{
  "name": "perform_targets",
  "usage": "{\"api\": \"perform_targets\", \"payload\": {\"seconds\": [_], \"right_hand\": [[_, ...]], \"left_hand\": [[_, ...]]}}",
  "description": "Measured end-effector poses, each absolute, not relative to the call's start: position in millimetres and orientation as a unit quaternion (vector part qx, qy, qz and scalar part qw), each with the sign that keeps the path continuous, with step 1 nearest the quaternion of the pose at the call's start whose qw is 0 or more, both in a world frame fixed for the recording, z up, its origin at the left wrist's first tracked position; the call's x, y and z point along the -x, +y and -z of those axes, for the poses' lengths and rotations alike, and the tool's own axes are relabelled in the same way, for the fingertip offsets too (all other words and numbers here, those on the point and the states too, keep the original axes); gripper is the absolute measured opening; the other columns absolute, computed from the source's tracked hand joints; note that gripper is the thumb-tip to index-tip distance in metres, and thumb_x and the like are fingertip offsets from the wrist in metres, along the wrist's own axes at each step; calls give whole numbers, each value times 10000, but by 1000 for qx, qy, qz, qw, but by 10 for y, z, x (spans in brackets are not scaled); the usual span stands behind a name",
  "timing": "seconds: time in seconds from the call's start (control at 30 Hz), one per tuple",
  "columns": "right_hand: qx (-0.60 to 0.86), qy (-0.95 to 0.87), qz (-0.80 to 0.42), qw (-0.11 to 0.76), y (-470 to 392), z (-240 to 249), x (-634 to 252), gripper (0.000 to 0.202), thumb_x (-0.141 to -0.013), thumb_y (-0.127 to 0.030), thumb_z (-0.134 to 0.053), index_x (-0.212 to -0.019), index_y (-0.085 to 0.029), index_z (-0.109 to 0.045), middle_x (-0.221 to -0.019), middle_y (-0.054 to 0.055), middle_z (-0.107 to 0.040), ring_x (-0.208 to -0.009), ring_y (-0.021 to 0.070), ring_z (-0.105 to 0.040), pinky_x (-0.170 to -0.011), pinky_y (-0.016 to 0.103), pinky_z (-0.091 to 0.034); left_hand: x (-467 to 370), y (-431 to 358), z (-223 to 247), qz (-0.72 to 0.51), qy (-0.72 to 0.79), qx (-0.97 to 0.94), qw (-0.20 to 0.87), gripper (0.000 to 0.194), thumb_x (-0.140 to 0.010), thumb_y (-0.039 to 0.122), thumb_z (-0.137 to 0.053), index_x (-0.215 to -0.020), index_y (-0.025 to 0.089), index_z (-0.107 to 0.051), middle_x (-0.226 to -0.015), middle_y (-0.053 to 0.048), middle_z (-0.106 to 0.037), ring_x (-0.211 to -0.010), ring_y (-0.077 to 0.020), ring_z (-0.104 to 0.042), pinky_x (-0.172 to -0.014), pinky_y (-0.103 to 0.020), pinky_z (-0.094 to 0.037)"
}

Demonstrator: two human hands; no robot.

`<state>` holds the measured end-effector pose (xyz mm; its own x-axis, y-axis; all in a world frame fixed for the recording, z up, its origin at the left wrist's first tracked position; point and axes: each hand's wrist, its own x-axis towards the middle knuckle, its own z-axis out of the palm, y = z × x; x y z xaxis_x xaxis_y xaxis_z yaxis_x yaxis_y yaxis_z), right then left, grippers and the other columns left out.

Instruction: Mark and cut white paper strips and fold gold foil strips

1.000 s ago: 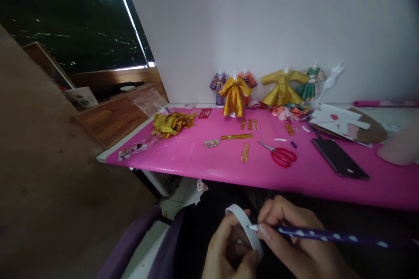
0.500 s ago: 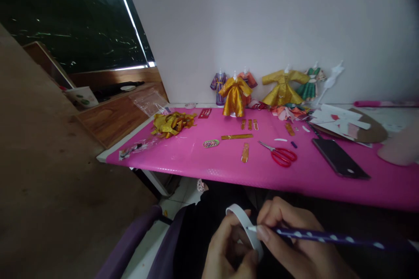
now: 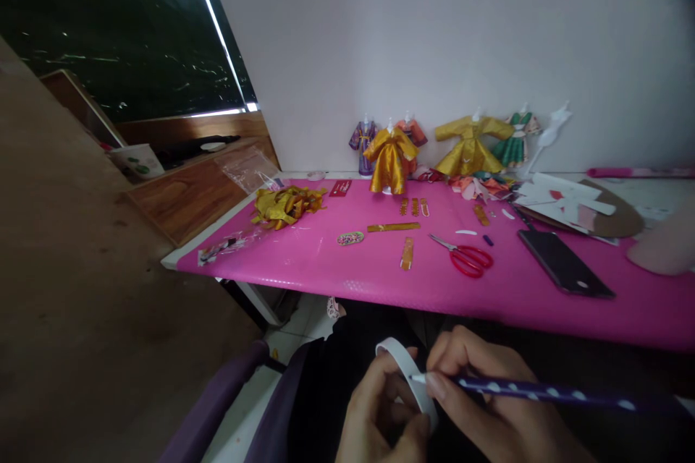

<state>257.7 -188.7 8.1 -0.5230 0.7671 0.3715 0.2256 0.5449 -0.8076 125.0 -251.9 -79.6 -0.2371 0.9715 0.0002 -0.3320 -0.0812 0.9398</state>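
Observation:
A curved white strip (image 3: 400,356), bent like a band, is pinched in my left hand (image 3: 374,409) above my dark lap, below the table's front edge. My right hand (image 3: 489,394) holds a purple pencil with pale spots (image 3: 548,391), gripped near its tip. The pencil's light-coloured tip touches, or nearly touches, the outer face of the strip. My left fingers cover the strip's lower end. On the pink-covered table (image 3: 304,268) in front lie red-handled scissors (image 3: 470,259), a patterned oval piece (image 3: 350,238) and a short golden piece (image 3: 407,253).
Small dress forms in golden gowns (image 3: 389,163) stand along the wall. A heap of golden fabric scraps (image 3: 287,206) lies at the left. At the right are a black phone (image 3: 565,262) and paper pieces (image 3: 570,195). A purple chair armrest (image 3: 217,398) is beside me.

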Motion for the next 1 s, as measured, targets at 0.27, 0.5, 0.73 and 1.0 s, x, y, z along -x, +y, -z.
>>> {"api": "perform_targets", "payload": {"seconds": [0.27,0.5,0.73,1.0], "right_hand": [[286,-785,-392,386,-1873,-31,-2595,196,-943,-218,-478,-751,-235,-510,-662,-29,-588,-572,133,-591,-531,239,-483],[301,-785,-380,385,-1868,-41,-2593,191,-941,-228,-479,-754,-237,-514,-665,-28,-598,-579,137,-604,-540,241,-494],[303,-786,-372,390,-1868,-84,-2568,192,-938,-217,-474,-753,-236,-519,-661,-32,-600,-572,132,-605,-534,233,-491],[320,-787,-368,378,-1905,-70,-2574,180,-936,-219,-477,-760,-237,-511,-665,-24,-606,-587,149,-616,-535,244,-506]], "left_hand": [[-1242,-2517,803,-642,449,-353,511,512,-681,270,-726,-1188,219,-676,-888,-77,-734,-682,-184,-645,-582,-275,-493],[-1273,-2512,842,-647,478,-337,490,511,-659,293,-750,-1160,219,-685,-846,-67,-727,-663,-186,-644,-584,-287,-507],[-1260,-2514,842,-650,467,-346,491,497,-661,272,-721,-1153,211,-693,-916,-94,-750,-692,-205,-681,-605,-300,-532],[-1285,-2525,844,-649,479,-347,479,498,-674,301,-732,-1160,203,-686,-900,-90,-739,-687,-197,-667,-596,-295,-526]]}}
